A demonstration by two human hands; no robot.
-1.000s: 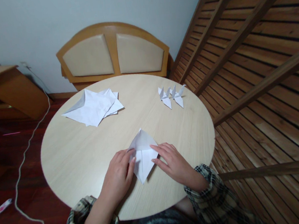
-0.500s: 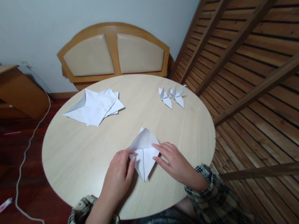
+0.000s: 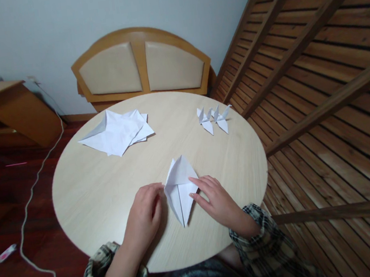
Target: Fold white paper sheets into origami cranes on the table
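A white sheet of folded paper (image 3: 188, 196), shaped like a kite with a central slit in its lower half, lies on the round table in front of me. Its upper flap is lifted and its left side bends inward. My left hand (image 3: 148, 208) has its fingers drawn together at the paper's left corner; their exact hold is partly hidden. On the right edge, my right hand (image 3: 214, 200) grips the paper, with the index finger and thumb over its face. Two white paper cranes (image 3: 205, 120) stand side by side at the table's far right.
Several loose white paper sheets (image 3: 113, 134) lie overlapped at the table's (image 3: 88, 204) far left. Behind it stands a padded wooden headboard (image 3: 142, 63). A slatted wooden partition (image 3: 301, 97) runs along the right, and a white cable (image 3: 28, 207) crosses the floor at left.
The paper's left side has folded inward, making it narrower, and its lower tip has shifted slightly right. My left fingers have moved from over its face to its left corner.
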